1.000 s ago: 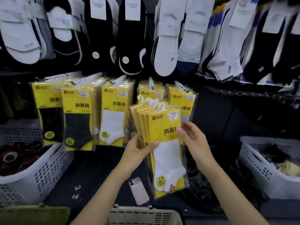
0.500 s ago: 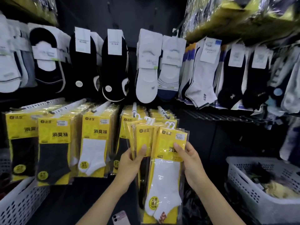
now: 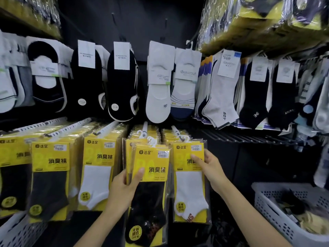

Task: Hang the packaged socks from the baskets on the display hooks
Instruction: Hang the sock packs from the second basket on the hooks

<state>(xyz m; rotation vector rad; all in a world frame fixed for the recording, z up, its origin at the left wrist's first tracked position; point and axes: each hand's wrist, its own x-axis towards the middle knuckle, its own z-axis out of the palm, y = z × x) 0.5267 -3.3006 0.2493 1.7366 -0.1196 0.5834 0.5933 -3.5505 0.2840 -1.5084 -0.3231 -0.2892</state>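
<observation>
Clearly legible, "消臭袜" packs (image 3: 151,168), "Guanwei" socks (image 3: 185,86)

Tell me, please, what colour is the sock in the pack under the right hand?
White, on a yellow card; the head view shows it.

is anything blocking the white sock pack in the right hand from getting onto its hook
Nothing visible does. The right hand holds the white sock pack just below the white hook, which already carries yellow packs; its tip looks free, though the pack's hanger is hard to see.

dark display wall (image 3: 138,20), wire rack (image 3: 249,138) at right, dim shop light.
</observation>
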